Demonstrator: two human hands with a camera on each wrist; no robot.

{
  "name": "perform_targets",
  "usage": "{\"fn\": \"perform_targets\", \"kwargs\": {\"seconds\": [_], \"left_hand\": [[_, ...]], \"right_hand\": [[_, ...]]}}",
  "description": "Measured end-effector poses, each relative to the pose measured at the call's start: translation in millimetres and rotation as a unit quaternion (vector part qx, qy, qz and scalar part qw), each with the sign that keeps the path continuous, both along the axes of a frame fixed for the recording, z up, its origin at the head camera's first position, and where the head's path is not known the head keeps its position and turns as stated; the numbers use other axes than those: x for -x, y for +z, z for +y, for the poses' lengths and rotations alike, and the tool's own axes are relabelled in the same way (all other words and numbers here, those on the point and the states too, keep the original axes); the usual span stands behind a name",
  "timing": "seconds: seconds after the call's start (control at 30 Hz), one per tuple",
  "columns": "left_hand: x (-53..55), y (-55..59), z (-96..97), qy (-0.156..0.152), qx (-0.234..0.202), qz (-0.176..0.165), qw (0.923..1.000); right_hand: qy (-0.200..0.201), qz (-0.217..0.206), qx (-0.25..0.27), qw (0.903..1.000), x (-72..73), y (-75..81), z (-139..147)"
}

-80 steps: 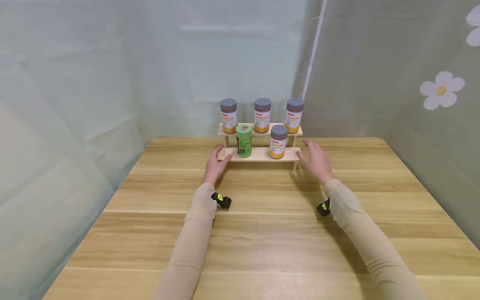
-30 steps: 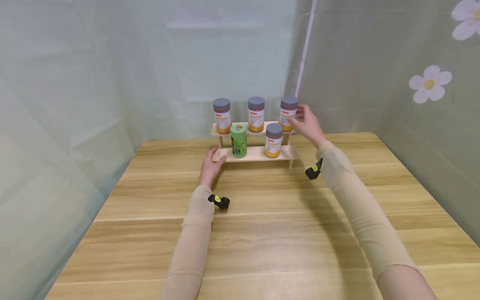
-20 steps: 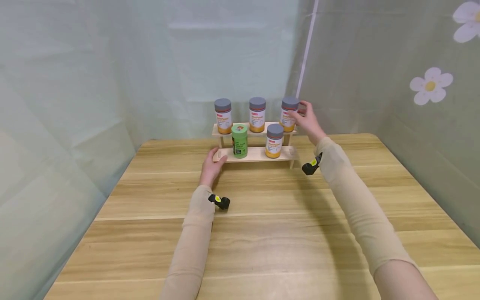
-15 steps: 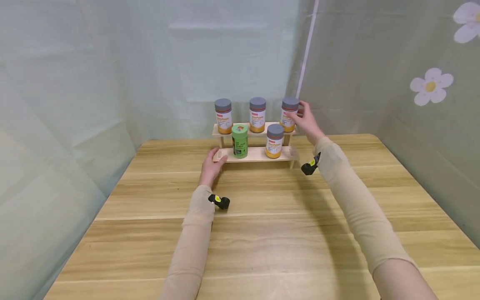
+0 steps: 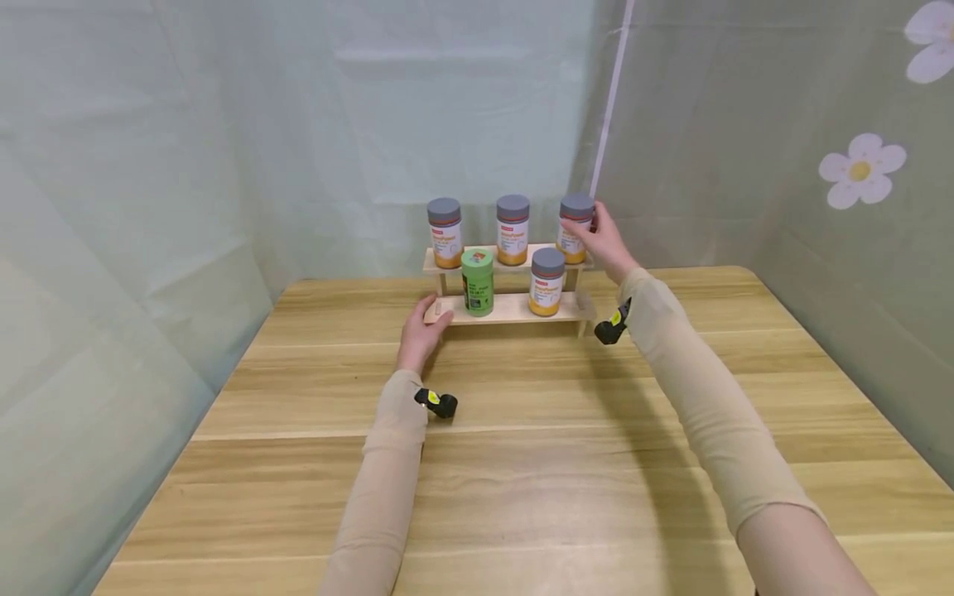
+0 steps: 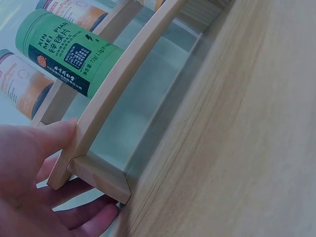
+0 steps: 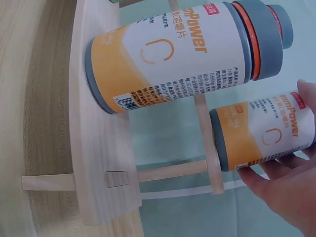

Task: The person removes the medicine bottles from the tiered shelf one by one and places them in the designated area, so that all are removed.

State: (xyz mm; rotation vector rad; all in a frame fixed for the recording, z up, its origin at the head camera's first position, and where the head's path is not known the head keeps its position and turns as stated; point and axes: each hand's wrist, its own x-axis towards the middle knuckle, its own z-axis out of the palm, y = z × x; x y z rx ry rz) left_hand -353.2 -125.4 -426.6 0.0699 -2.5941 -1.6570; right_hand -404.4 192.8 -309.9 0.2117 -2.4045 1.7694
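A two-tier wooden display rack (image 5: 509, 309) stands at the back of the table. My left hand (image 5: 422, 335) grips its lower left end; in the left wrist view the thumb lies on the board and the fingers curl round the end by the leg. My right hand (image 5: 607, 246) holds the grey-capped supplement bottle (image 7: 266, 131) at the right end of the upper tier, thumb in front, fingers round its far side. A similar bottle (image 5: 546, 288) and a green bottle (image 6: 69, 52) stand upright on the lower tier.
Two more grey-capped bottles, a left one (image 5: 445, 240) and a middle one (image 5: 513, 236), stand on the upper tier. A pale cloth backdrop (image 5: 417, 124) hangs close behind the wood-grain table (image 5: 514, 497).
My right hand has left the rack's lower right end, risen to the upper right bottle and closed round it. My left hand has kept its grip on the rack.
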Motion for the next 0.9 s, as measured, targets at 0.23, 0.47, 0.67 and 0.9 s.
{"fn": "perform_targets", "kwargs": {"seconds": [0.23, 0.47, 0.67, 0.9], "left_hand": [[-3.7, 1.6, -4.8, 0.005, 0.021, 0.002, 0.9998], [-6.9, 4.3, -7.2, 0.007, 0.02, 0.003, 0.9998], [-10.4, 5.6, -8.5, 0.005, 0.018, -0.002, 0.9998], [-10.9, 5.8, -7.7, 0.004, 0.01, 0.0, 0.9999]], "right_hand": [[-0.014, -0.002, -0.001, 0.9999, -1.0, -4.6, -1], [-0.025, -0.005, -0.014, 0.9996, -0.5, -5.0, 0], [-0.029, -0.006, -0.015, 0.9994, -2.3, -4.8, 1], [-0.033, -0.008, -0.008, 0.9994, -3.2, -3.0, 3]]}}
